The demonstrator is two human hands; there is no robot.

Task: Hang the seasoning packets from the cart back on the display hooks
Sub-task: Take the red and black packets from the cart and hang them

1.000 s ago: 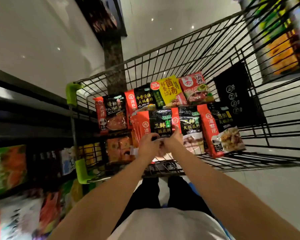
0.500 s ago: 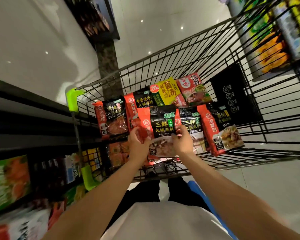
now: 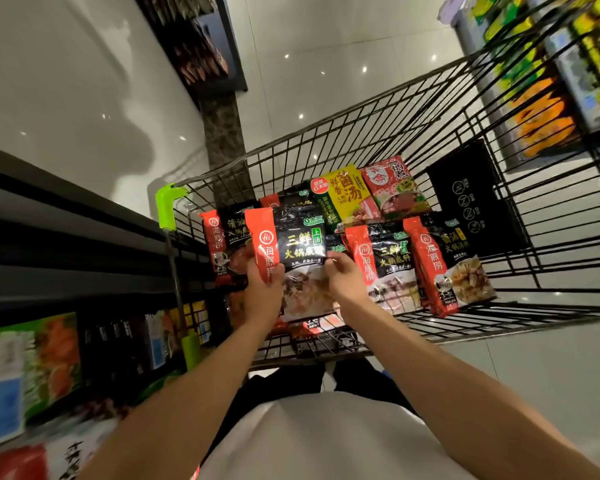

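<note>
A black-and-red seasoning packet (image 3: 300, 247) is lifted above the others, held by its lower part. My left hand (image 3: 262, 292) grips its left edge and my right hand (image 3: 345, 278) grips its right edge. Behind it, several more packets lie in the wire cart (image 3: 551, 258): a black-and-red one at the left (image 3: 227, 244), two black-and-red ones at the right (image 3: 385, 265) (image 3: 447, 261), a yellow one (image 3: 347, 195) and a red one (image 3: 392, 187) at the back. No display hooks are clearly visible.
Dark shelves (image 3: 66, 244) run along the left, with boxed and bagged goods (image 3: 28, 368) on the lower level. A green cart corner guard (image 3: 167, 206) sits close to the shelf. A black sign (image 3: 471, 206) hangs inside the cart. Stocked shelving (image 3: 551, 81) stands at the upper right.
Both hands have picked the black-and-red packet out of the row and raised it toward me, above the other packets. The view has tilted slightly.
</note>
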